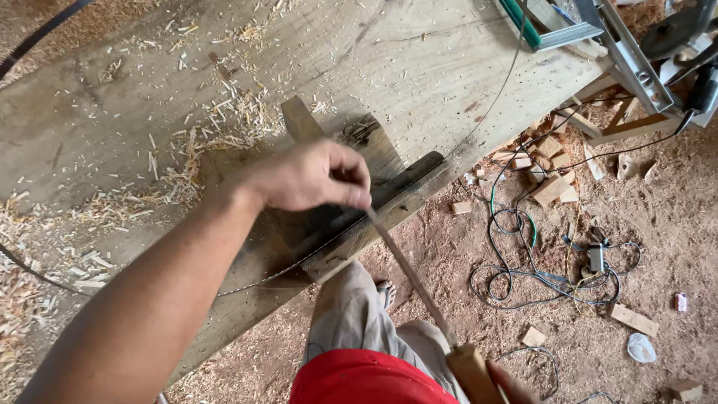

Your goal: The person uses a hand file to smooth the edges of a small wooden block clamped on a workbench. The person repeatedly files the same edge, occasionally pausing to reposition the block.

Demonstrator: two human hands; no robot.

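A broad, worn wooden worktop [419, 67] runs slantwise across the view, strewn with pale shavings [224, 120] that lie thickest beyond and to the outer side of the left hand [310, 177]. Below its edge is a red dirt floor [658, 224] littered with sawdust, wood offcuts [552, 187] and a tangle of cables [538, 273].

The left hand's fingers [351, 196] are curled together and clamped on the far end of a long thin blade [407, 269], pressing it down just beside a dark wooden block [389, 196] that sits at the worktop's near edge. The blade slants from those fingers back toward the body to a wooden handle [473, 372]. The right hand [512, 385] is at that handle, but only a sliver of it shows at the frame's bottom edge, so whether its fingers are closed cannot be told.

A thin wire [486, 112] trails over the worktop beyond the fingers. Metal framing [636, 67] and a dark power tool crowd the far corner, cut off by the frame. Toward the body from the fingers, grey trousers and a red shirt hide the floor; off to the right-hand side the floor is open between the scraps.
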